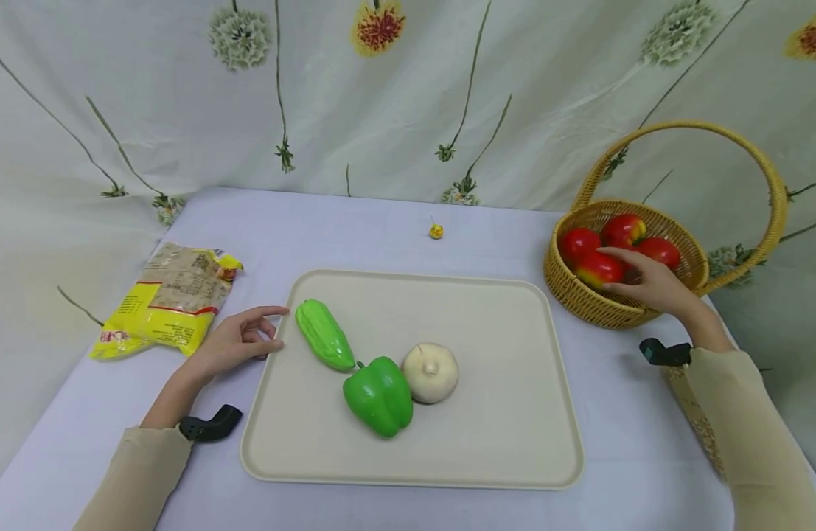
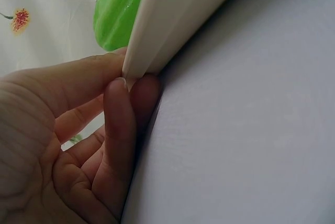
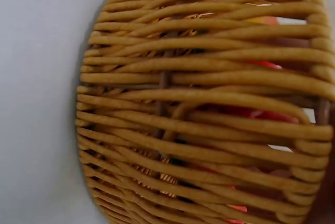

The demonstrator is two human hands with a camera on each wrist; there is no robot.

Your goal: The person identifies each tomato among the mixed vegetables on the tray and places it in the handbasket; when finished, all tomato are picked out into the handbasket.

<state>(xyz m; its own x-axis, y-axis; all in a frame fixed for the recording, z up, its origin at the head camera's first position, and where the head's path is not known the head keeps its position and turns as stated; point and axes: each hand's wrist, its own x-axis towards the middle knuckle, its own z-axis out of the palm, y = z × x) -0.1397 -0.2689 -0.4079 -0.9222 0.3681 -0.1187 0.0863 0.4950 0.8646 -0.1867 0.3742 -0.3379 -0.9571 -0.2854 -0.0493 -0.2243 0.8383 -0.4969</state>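
At the left edge of the beige tray (image 1: 500, 442), my left hand (image 1: 234, 343) pinches the rim between thumb and fingers, as the left wrist view also shows. On the tray lie a long ridged light-green vegetable (image 1: 324, 334), a green bell pepper (image 1: 379, 398) and a whitish round bulb (image 1: 430, 372). Over the wicker basket (image 1: 583, 304), my right hand (image 1: 653, 284) reaches in, its thumb and fingers round a red apple (image 1: 595, 268). Several red apples (image 1: 579, 243) fill the basket. In the right wrist view the basket's woven side (image 3: 209, 82) hides most of that hand.
A yellow packet with brown contents (image 1: 182, 295) lies left of the tray. Behind the tray sits a tiny yellow ball (image 1: 436, 231). The basket's tall handle (image 1: 772, 177) arches above it. A brownish packet (image 1: 696, 417) is partly hidden under the right sleeve.
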